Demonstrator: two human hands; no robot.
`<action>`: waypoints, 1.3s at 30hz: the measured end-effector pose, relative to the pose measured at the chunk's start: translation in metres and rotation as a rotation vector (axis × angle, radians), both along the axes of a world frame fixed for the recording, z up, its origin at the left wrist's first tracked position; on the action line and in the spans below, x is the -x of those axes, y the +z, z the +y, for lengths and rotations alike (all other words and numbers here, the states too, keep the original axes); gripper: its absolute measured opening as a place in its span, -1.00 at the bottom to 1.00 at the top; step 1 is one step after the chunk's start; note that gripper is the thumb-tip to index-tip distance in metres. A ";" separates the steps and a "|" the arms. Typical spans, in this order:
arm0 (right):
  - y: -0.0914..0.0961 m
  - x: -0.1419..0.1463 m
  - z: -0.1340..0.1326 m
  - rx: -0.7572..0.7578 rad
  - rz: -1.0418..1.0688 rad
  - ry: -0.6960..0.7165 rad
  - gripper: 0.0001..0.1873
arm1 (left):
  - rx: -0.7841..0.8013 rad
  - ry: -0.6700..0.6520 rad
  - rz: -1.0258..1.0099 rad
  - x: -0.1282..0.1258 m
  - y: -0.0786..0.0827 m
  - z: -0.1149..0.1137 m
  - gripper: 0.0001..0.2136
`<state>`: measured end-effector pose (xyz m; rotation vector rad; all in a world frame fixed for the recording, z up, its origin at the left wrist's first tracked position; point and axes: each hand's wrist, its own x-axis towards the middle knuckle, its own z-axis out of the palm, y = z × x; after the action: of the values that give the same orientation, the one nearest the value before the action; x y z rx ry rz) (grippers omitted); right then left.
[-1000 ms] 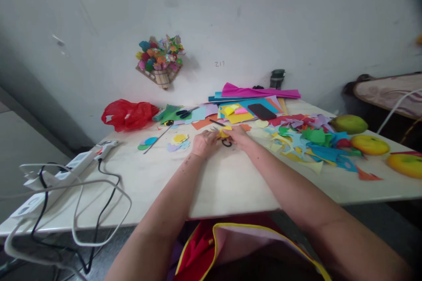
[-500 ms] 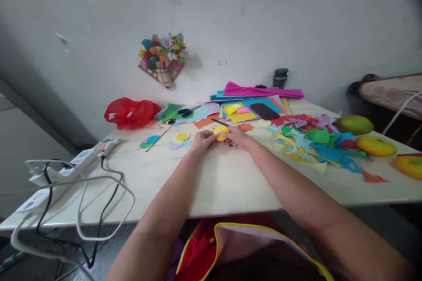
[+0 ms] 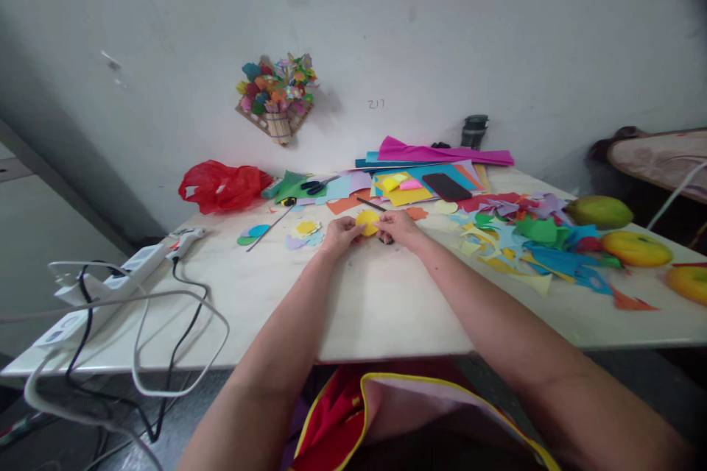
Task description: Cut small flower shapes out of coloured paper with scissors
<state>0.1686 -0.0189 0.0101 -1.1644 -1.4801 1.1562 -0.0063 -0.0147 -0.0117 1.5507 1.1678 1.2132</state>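
Between my two hands is a round yellow paper piece [image 3: 366,223], held up a little off the tabletop with its face toward me. My left hand [image 3: 341,234] pinches its left edge. On the other side, the fingers of my right hand [image 3: 398,227] are closed on its right edge, and a small dark object shows under them, too hidden to name. Close by on the left lie a yellow flower cutout [image 3: 305,228] on paler paper shapes and blue and green paper circles [image 3: 258,231]. An orange paper flower [image 3: 417,213] lies just beyond my right hand.
Paper scraps [image 3: 530,243] and several mangoes [image 3: 635,248] cover the right side. Paper sheets, a phone [image 3: 446,187] and scissors [image 3: 317,186] lie at the back, with a red plastic bag [image 3: 224,186] to their left. A power strip [image 3: 104,291] with loose cables runs along the left edge.
The yellow paper piece has turned slightly and shifted a touch left between my fingers. Both hands keep their pinch, and the view has shifted a little.
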 end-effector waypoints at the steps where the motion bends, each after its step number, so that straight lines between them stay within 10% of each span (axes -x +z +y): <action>1: 0.000 0.000 -0.001 -0.006 -0.004 0.010 -0.70 | 0.003 -0.002 0.003 0.000 0.000 0.000 -0.69; 26: -0.012 0.004 0.007 -0.224 -0.349 -0.117 -0.78 | 0.058 -0.001 -0.089 -0.001 0.003 0.000 -0.69; 39: -0.008 0.040 -0.014 -0.612 -0.987 0.065 -0.73 | -0.040 0.476 -0.639 0.074 0.024 0.006 -0.76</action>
<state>0.1287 -0.0330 0.0017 -1.2815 -2.3778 0.0334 -0.0799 -0.0087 0.0125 0.8062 1.0945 1.8742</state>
